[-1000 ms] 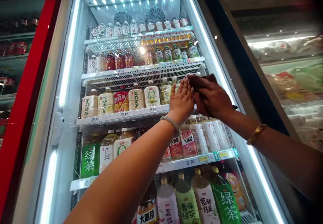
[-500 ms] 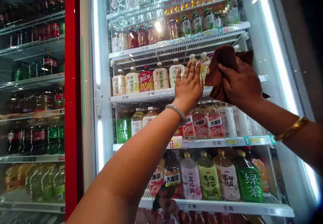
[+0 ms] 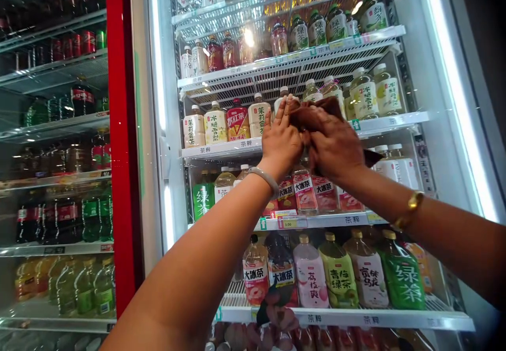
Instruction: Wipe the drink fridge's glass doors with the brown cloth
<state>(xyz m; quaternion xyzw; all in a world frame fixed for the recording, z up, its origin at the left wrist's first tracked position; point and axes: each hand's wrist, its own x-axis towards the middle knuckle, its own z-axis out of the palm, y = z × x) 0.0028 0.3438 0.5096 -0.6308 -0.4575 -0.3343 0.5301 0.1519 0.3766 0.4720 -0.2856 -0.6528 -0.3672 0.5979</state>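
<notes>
My left hand (image 3: 282,143) lies flat against the glass door of a drinks cooler, its fingers stretched upward. A pale bangle (image 3: 265,181) circles that wrist. My right hand (image 3: 338,143) presses a dark brown cloth (image 3: 322,109) to the glass, right beside my left hand. The cloth is bunched under the fingers, and part of it sticks out below the palm. A gold bangle (image 3: 409,210) is on the right wrist. Behind the glass, bottles such as a red-labelled one (image 3: 237,120) stand on the shelf, some hidden by my hands.
Several white shelves (image 3: 343,219) hold bottled drinks, including a green bottle (image 3: 405,272) low on the right. A red frame (image 3: 123,129) separates a second cooler on the left, stocked with bottles and cans. Bright light strips (image 3: 454,93) run along the cooler's sides.
My right hand has moved left with the cloth, up against my left hand. The left hand stays flat on the glass. The view has shifted slightly.
</notes>
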